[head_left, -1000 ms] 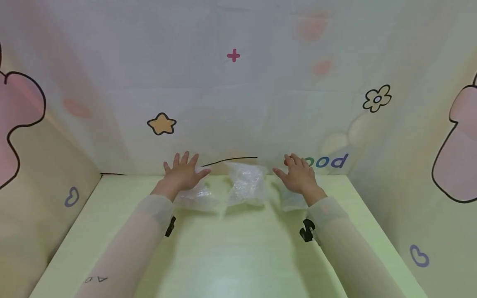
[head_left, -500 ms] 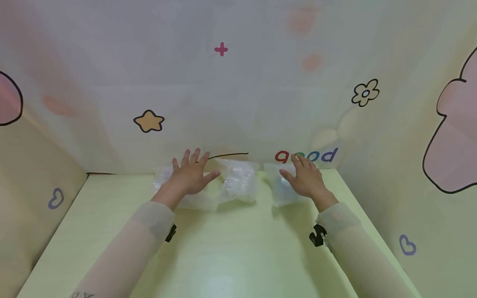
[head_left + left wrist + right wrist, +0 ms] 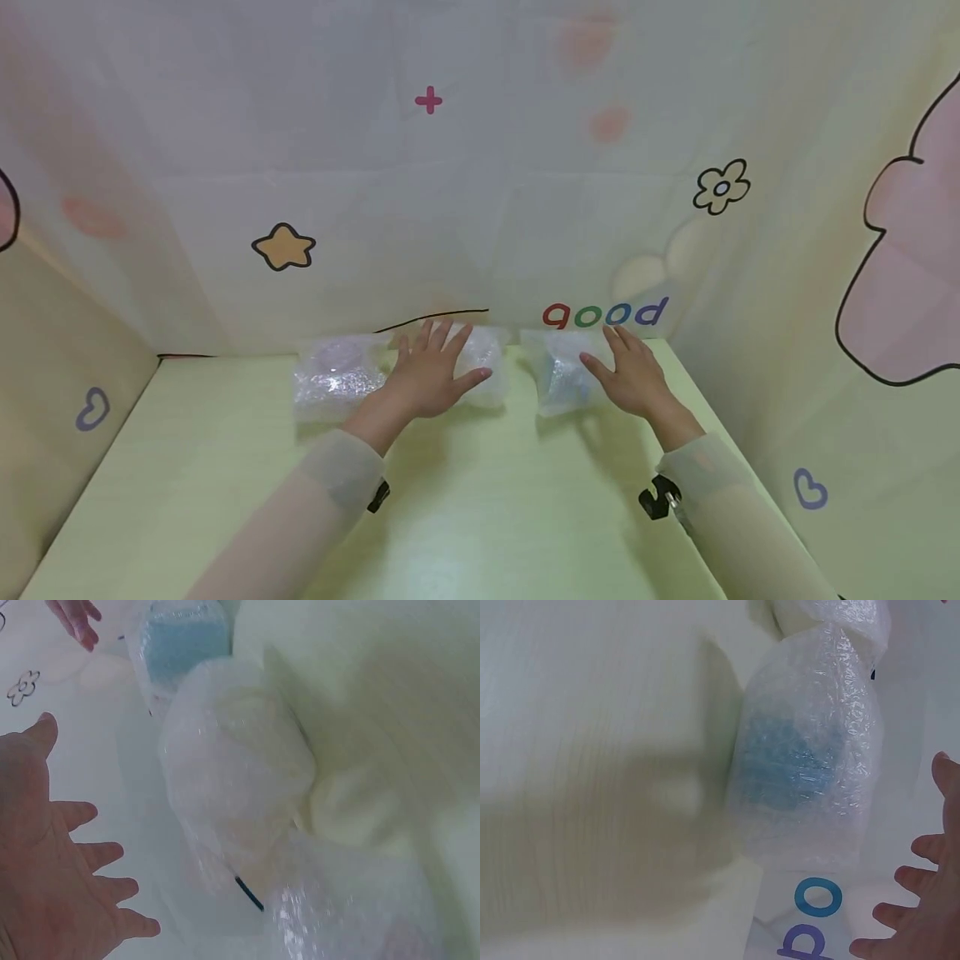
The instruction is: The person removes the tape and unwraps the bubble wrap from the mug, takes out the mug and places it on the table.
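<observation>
Head view: left hand (image 3: 431, 379), fingers spread, over middle bubble-wrapped bundle (image 3: 483, 367); right hand (image 3: 633, 379), fingers spread, beside blue bundle (image 3: 558, 379); grasping seems next.

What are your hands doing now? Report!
Left hand open over middle bubble-wrap bundle. Right hand open beside blue-filled bundle. Third bundle untouched at left.

Pale green surface (image 3: 480, 500), walled by a printed backdrop (image 3: 480, 208). Three bubble-wrapped bundles in a row at the far edge: left bundle (image 3: 330, 379), lilac-tinted inside; middle bundle (image 3: 487, 367); right bundle (image 3: 558, 379), blue-tinted inside. Left hand (image 3: 431, 379), fingers spread, over the middle bundle. Right hand (image 3: 633, 375), fingers straight, at the right bundle's right side. Translucent sleeves (image 3: 337, 475) on both arms.
</observation>
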`<state>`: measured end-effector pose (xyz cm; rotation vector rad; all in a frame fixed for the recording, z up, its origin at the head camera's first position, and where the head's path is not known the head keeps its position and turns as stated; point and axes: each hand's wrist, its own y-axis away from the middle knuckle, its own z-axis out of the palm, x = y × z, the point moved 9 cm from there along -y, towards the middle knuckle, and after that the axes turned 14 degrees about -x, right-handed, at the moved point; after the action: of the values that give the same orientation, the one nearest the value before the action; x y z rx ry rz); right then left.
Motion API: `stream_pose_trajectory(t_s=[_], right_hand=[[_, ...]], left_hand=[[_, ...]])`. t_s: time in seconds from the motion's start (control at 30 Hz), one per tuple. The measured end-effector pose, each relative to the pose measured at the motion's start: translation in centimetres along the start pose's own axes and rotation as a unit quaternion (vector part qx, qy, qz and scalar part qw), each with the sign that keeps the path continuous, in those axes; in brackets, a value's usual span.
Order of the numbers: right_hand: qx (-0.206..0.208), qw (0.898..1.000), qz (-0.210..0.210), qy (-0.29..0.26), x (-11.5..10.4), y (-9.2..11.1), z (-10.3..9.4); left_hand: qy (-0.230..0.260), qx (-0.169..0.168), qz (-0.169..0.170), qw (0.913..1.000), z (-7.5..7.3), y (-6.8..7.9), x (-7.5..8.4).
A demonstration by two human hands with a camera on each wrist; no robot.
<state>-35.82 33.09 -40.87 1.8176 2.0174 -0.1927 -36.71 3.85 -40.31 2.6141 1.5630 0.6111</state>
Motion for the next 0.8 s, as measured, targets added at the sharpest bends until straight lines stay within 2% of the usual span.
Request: stream_pose_trajectory(t_s=[0.2,0.33,0.47,0.6,0.8], right_hand=[[-0.001,0.999,0.006,-0.035,1.2,0.3,0.6],[-0.002,0.998,0.008,-0.067,1.8,0.1,1.0],[-0.013,0.994,0.018,-0.107,2.3,-0.3,1.3],[-0.022,0.988,0.037,-0.149,3.1,-0.8,1.6],[-0.02,0.969,0.067,-0.237,4.3,-1.3,2.4]], left_hand=[[0.032,0.017,0.046,0.9983,1.1,-0.6,2.8],[0.096,0.019,0.075,0.9924,2.0,-1.3,4.6],[0.175,0.009,0.101,0.9792,2.9,-2.1,6.2],[0.231,-0.011,0.118,0.9657,4.0,-2.9,7.7],[0.303,-0.029,0.123,0.9445,6.3,-4.0,9.5]])
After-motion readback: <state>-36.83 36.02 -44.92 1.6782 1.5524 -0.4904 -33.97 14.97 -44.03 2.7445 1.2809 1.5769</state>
